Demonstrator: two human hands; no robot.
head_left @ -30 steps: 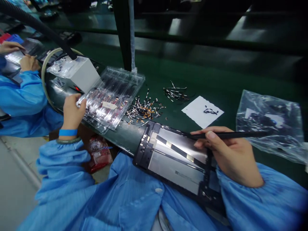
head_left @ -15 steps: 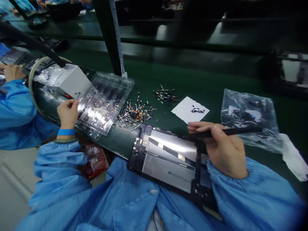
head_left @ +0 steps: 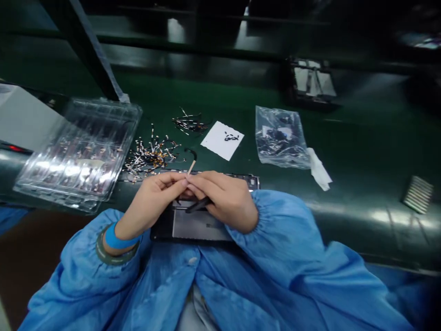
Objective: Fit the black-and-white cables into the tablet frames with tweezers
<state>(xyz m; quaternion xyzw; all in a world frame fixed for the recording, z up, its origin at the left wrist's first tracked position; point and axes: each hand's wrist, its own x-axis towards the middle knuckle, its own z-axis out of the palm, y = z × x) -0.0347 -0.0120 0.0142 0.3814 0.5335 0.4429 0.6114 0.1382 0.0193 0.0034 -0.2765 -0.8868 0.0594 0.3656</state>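
My left hand [head_left: 155, 198] pinches a thin flex cable [head_left: 192, 165], its curled black end sticking up beyond the fingertips. My right hand [head_left: 228, 197] meets it there, fingertips closed on the same small strip. A slim black tool [head_left: 198, 205] is tucked in the right hand and points down to the left; its exact kind is unclear. Beneath both hands lies an opened tablet [head_left: 193, 225], its black frame and silvery inner panel partly covered by them.
Left of the tablet are a clear plastic tray [head_left: 113, 174] of small parts and a pile of flex cables [head_left: 151, 154]. Beyond lie another cable bunch [head_left: 189, 123], a white sheet [head_left: 220, 145] with black bits, a plastic bag [head_left: 280, 138] and a white cloth [head_left: 319, 170].
My left hand has come from the plastic tray to above the tablet with the small strip. My right hand has moved in to meet it, keeping the black tool. The view has swung right.
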